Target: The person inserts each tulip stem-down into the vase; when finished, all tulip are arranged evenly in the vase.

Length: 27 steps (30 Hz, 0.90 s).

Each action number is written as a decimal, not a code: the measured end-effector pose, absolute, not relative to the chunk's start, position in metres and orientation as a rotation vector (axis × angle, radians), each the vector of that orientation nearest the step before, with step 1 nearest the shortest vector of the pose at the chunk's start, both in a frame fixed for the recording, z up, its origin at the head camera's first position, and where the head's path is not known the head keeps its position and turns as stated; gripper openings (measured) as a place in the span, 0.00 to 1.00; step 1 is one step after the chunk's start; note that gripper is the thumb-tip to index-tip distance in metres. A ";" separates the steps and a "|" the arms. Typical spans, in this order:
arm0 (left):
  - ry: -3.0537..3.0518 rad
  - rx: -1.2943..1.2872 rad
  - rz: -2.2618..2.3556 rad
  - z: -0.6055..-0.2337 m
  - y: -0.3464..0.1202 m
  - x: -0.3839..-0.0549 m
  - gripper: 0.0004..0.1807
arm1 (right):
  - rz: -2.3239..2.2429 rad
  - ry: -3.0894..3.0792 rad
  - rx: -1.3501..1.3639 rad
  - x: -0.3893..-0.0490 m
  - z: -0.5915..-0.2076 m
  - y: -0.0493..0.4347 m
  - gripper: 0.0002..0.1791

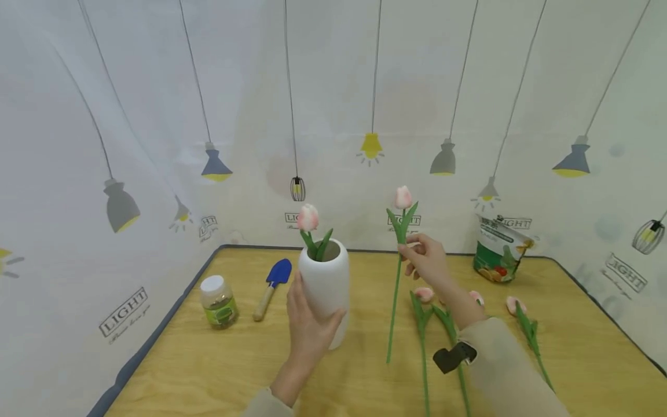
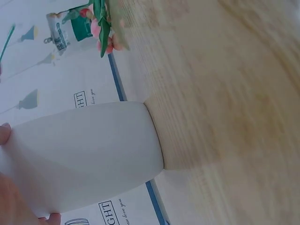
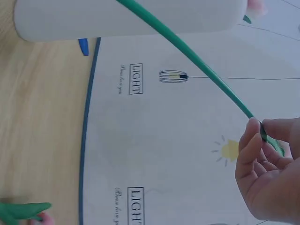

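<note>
A white vase [image 1: 325, 289] stands upright on the table, and one pink tulip [image 1: 308, 218] rises from its mouth. Fingers and thumb of my left hand [image 1: 311, 324] grip the vase round its near side; the left wrist view shows the vase's base [image 2: 152, 136] on the wood. Between thumb and fingertips, my right hand [image 1: 427, 258] pinches another pink tulip [image 1: 403, 198] just below its leaves. Its long green stem [image 3: 187, 51] hangs down to the right of the vase, and the flower points up.
Several tulips lie at the right, one [image 1: 526, 324] beyond my right sleeve, others partly behind my forearm. A green and white pouch [image 1: 497, 249] stands at the back right. At left are a lidded jar [image 1: 219, 304] and a blue trowel [image 1: 278, 272] with a wooden handle.
</note>
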<state>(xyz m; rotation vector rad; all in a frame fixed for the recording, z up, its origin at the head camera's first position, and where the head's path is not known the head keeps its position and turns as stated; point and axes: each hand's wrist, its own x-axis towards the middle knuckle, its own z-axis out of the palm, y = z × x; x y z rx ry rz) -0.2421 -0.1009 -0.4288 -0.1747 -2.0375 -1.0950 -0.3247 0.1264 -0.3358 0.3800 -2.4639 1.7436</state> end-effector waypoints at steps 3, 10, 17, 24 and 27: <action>-2.049 -0.159 -1.112 -0.430 -0.099 -0.240 0.61 | 1.738 -2.406 0.401 -0.324 -0.311 0.124 0.21; -2.037 -0.166 -1.100 -0.429 -0.099 -0.240 0.61 | 1.770 -2.191 0.519 -0.316 -0.247 0.107 0.19; -2.034 -0.178 -1.089 -0.428 -0.101 -0.242 0.61 | 1.888 -1.892 0.595 -0.307 -0.195 0.094 0.14; -2.041 -0.178 -1.071 -0.428 -0.101 -0.243 0.60 | 1.871 -1.791 0.727 -0.301 -0.181 0.075 0.13; -2.041 -0.176 -1.072 -0.429 -0.101 -0.244 0.61 | 1.789 -1.924 0.769 -0.305 -0.196 0.067 0.14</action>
